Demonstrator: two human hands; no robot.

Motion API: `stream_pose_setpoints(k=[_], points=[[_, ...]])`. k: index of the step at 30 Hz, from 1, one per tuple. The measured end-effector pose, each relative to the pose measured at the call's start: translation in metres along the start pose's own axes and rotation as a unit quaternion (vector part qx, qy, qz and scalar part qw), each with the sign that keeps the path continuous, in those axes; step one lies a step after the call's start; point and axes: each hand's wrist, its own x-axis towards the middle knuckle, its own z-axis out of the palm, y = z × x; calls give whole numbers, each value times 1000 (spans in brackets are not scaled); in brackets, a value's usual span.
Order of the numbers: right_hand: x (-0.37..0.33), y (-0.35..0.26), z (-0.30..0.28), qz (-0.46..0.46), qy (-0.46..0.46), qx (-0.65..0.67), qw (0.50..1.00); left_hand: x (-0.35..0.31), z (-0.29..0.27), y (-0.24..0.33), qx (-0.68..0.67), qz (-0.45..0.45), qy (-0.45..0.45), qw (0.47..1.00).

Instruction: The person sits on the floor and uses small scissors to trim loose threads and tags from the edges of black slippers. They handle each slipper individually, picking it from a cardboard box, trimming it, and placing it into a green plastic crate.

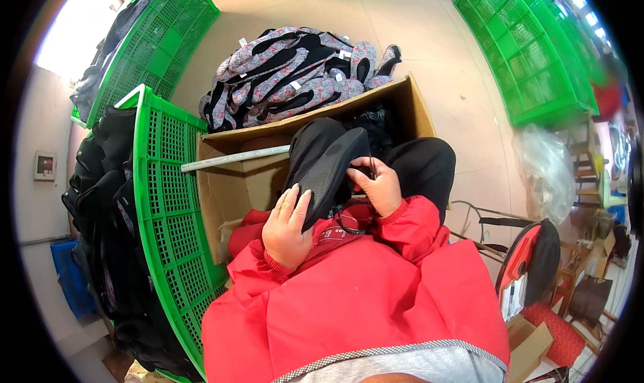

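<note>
A long, curved black padded piece (327, 177) with a mesh-textured face rests tilted across my lap. My left hand (287, 227) holds its lower left side, with the fingers stretched along the surface and the thumb hidden. At its right edge my right hand (377, 185) pinches with thumb and forefinger. A thin dark thing shows beside those right fingers, too small to name. Below the piece, a black cord (345, 223) hangs in a loop over my red sleeves and apron.
An open cardboard box (218, 188) stands before my knees, with a pale rod (235, 158) across it. Beyond lies a pile of floral and black padded pieces (295, 74). Green crates (176, 215) flank the left, black goods beside them; another green crate (523, 54) stands far right.
</note>
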Motion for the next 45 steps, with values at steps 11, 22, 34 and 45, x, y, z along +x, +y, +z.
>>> stream_pose_setpoints(k=[11,22,34,45], points=[[18,6,-21,13,129,188,974,9,7,-25,-143,-160,91,972],[47,42,-60,107,105,90,985,30,-16,-39,-663,-482,145,554],[23,-26,-13,26,-82,143,986,17,11,-14,-494,-359,119,783],[34,-14,26,-103,52,8,993,17,21,-2,-114,-72,77,988]])
